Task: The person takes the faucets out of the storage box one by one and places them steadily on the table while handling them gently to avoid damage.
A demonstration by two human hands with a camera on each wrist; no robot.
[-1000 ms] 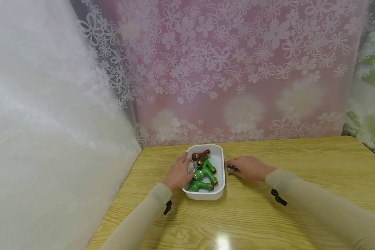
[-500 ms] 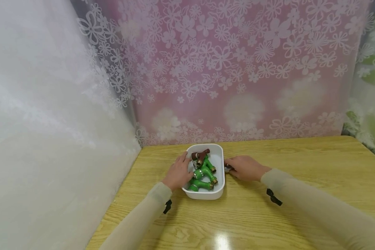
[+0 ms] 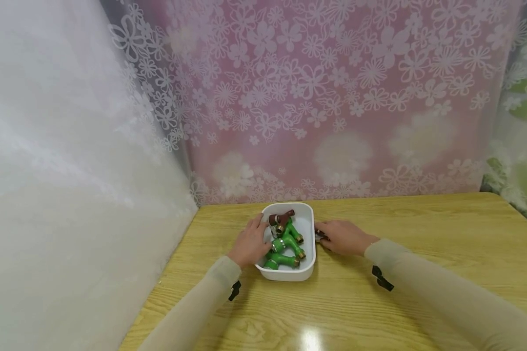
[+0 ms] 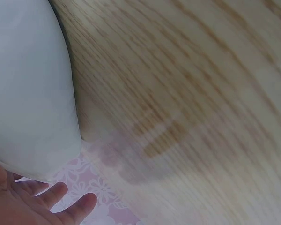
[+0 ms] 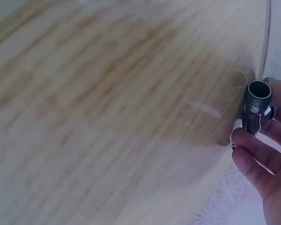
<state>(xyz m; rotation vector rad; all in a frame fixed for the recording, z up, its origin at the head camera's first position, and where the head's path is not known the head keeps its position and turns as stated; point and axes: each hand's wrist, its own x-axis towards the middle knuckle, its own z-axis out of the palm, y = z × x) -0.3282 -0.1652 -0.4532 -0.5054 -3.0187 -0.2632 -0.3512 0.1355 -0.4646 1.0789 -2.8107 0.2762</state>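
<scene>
A white plastic tub point(image 3: 306, 275) holds several green Y-shaped pipe fittings point(image 3: 288, 245) with brass threaded ends, plus a dark red one point(image 3: 283, 219) at its far end. My left hand point(image 3: 249, 243) rests on the tub's left rim, the thumb reaching inside. In the left wrist view its fingers point(image 4: 54, 194) are spread and nearly straight, past the tub's wall. Just outside the right wall, my right hand point(image 3: 343, 237) grips a chrome pipe fitting point(image 5: 258, 104); its threaded open end shows in the right wrist view. The fingers hide most of that fitting.
The tub stands on a wood-grain table point(image 3: 355, 302), near the back edge. Behind it hangs a pink flowered curtain point(image 3: 334, 122), and a white sheet point(image 3: 70, 195) closes off the left side.
My right hand has moved slightly left with the chrome fitting, up against the tub's right wall. The left hand stays in place on the rim.
</scene>
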